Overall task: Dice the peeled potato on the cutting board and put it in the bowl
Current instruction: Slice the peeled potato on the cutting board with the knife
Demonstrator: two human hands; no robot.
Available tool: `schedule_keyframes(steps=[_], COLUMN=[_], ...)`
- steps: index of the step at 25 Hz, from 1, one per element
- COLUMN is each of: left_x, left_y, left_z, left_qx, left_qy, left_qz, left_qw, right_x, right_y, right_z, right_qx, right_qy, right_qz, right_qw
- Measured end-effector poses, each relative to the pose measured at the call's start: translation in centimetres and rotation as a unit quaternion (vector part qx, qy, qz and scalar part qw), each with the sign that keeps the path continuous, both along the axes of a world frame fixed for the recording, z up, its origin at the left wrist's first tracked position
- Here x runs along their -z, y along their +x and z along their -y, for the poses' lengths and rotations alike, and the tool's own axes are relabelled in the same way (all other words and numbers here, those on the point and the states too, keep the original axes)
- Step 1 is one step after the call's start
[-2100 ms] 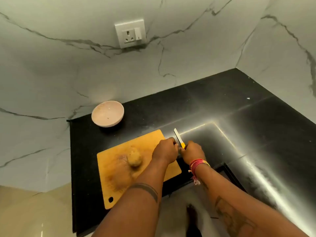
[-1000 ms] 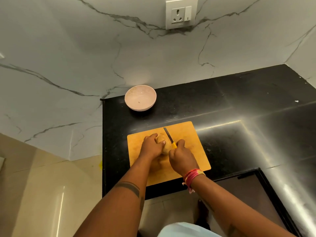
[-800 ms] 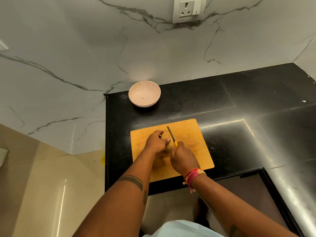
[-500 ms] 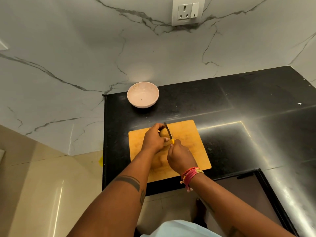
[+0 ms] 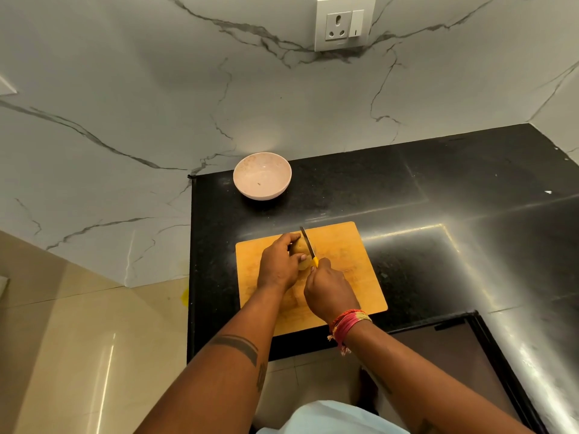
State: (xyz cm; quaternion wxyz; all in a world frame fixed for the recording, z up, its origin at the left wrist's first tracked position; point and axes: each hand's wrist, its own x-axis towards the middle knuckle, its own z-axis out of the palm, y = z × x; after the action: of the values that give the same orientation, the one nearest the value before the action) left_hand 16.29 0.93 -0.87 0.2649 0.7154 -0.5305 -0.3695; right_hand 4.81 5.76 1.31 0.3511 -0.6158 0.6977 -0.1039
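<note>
A peeled yellowish potato (image 5: 298,248) lies on the wooden cutting board (image 5: 347,261), mostly hidden under my left hand (image 5: 279,264), whose fingers curl over it and hold it down. My right hand (image 5: 329,291) grips the yellow handle of a small knife (image 5: 308,245). The blade lies across the potato's right side, tip pointing away from me. A pale pink bowl (image 5: 262,176) stands on the black counter behind the board, near the wall, with only a speck inside.
The black counter (image 5: 438,214) runs right along the marble wall and turns toward me in an L. Its left edge drops to a tiled floor. A wall socket (image 5: 344,23) is above. A dark recess sits at the lower right.
Both hands came from the board's right edge, where they met at the knife, to the potato. My left hand took hold of it, and the blade now sits on it.
</note>
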Motion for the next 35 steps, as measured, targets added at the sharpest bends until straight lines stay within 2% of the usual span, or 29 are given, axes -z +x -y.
schedule_keyframes(steps=[7, 13, 20, 28, 32, 35], left_x=[0.4, 0.7, 1.4, 1.6, 1.7, 1.6], left_y=[0.5, 0.6, 0.9, 1.7, 1.8, 1.8], left_z=[-0.5, -0.4, -0.3, -0.2, -0.5, -0.8], left_qx=[-0.014, 0.020, 0.014, -0.004, 0.021, 0.043], left_qy=[-0.016, -0.041, -0.052, -0.060, -0.068, -0.070], left_qz=[-0.007, 0.004, -0.001, -0.004, 0.014, 0.009], left_qw=[1.000, 0.999, 0.999, 0.998, 0.997, 0.997], right_x=[0.0, -0.6, 0.6, 1.3, 2.4, 2.7], right_y=[1.1, 1.6, 1.0, 0.7, 0.6, 1.1], right_z=[0.3, 2.7, -0.2, 2.4, 1.5, 1.1], right_qx=[-0.005, 0.011, 0.006, -0.035, 0.024, 0.040], right_qy=[0.024, 0.043, 0.056, 0.076, 0.052, 0.046], right_qz=[-0.004, -0.001, 0.004, 0.010, 0.071, 0.068], right_qw=[1.000, 0.999, 0.998, 0.996, 0.996, 0.996])
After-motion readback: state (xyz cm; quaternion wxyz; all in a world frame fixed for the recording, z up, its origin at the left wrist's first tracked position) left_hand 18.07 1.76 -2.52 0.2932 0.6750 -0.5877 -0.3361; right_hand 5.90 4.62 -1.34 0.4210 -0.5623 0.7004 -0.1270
